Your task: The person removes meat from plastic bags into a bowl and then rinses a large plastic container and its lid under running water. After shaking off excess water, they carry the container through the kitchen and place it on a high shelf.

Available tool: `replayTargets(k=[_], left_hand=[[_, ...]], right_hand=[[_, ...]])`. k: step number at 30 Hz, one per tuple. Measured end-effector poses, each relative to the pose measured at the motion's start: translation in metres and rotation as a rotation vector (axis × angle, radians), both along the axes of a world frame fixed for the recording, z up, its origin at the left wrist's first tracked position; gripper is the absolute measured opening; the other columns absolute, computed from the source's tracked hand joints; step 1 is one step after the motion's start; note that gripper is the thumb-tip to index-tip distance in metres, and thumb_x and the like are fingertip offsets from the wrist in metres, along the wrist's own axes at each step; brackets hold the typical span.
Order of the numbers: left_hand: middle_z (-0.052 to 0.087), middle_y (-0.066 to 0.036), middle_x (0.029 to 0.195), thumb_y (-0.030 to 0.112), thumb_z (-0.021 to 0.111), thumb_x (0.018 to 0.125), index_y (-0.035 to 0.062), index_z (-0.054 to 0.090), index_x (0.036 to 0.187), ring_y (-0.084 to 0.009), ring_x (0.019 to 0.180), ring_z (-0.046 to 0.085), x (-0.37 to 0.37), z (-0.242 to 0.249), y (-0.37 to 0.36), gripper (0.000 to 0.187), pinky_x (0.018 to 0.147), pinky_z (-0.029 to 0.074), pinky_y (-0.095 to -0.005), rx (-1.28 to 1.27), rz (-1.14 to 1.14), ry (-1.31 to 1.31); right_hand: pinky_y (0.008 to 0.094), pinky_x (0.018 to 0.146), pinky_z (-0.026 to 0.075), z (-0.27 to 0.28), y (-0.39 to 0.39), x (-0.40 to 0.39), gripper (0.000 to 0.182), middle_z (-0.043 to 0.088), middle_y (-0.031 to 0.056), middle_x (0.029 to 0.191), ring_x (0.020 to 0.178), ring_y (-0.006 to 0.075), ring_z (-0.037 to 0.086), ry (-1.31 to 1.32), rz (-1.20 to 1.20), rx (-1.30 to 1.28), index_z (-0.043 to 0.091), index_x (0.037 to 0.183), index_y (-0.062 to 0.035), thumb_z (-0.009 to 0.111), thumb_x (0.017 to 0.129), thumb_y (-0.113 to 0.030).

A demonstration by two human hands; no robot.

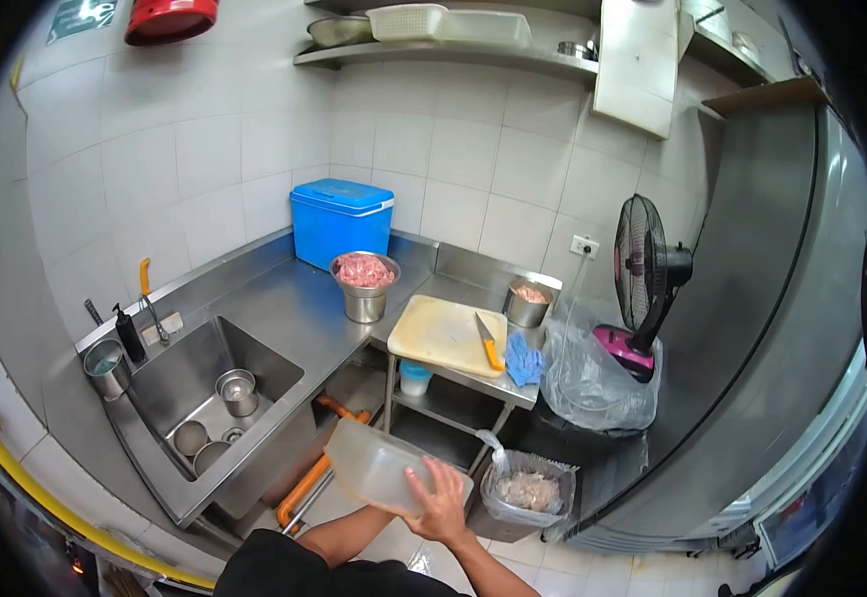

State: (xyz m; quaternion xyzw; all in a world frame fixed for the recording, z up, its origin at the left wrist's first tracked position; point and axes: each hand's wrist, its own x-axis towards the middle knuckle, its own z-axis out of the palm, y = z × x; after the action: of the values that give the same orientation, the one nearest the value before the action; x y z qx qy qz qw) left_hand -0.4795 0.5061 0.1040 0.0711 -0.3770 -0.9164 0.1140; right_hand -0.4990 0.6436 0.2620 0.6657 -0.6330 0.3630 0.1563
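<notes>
A translucent plastic container point(379, 470) is tilted in front of my body, below the counter's front edge. My right hand point(438, 499) rests against its right side with the fingers spread over the surface. The left forearm reaches in under the container, and the container hides my left hand. Beyond it, a cutting board point(433, 333) lies on the steel table with an orange-handled knife point(489, 343) on top. Blue gloves point(524, 360) lie at the board's right. A steel pot of raw meat point(365, 284) stands on the counter behind.
On the left is a sink point(215, 398) with several metal pots. A blue cooler point(342, 221) stands in the corner. A lined bin point(528, 493) is on the floor at the right, below a fan point(643, 269) standing among plastic bags. A steel fridge point(732, 298) bounds the right side.
</notes>
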Motion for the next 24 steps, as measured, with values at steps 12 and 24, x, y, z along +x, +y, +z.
replayTargets(k=[12, 24], left_hand=[[0.062, -0.011, 0.093, 0.009, 0.047, 0.091, 0.0012, 0.057, 0.103, -0.0222, 0.086, 0.062, -0.006, -0.106, -0.013, 0.018, 0.08, 0.052, -0.0345, 0.191, 0.054, -0.468], [0.055, -0.02, 0.105, 0.013, 0.043, 0.081, -0.0046, 0.045, 0.11, -0.0352, 0.092, 0.059, -0.039, -0.011, 0.003, 0.034, 0.085, 0.049, -0.0475, 0.268, -0.129, -0.308]], right_hand=[[0.0503, 0.097, 0.03, -0.052, 0.01, -0.05, 0.079, 0.038, 0.0276, 0.128, 0.118, 0.0437, 0.038, -0.264, -0.338, -0.133, 0.039, 0.133, -0.0025, 0.073, 0.068, -0.032], [0.0327, 0.095, 0.037, -0.074, 0.098, -0.121, 0.06, 0.047, 0.0103, 0.128, 0.116, 0.0191, 0.045, -1.375, -0.454, -0.503, 0.032, 0.135, -0.0039, 0.055, 0.09, -0.035]])
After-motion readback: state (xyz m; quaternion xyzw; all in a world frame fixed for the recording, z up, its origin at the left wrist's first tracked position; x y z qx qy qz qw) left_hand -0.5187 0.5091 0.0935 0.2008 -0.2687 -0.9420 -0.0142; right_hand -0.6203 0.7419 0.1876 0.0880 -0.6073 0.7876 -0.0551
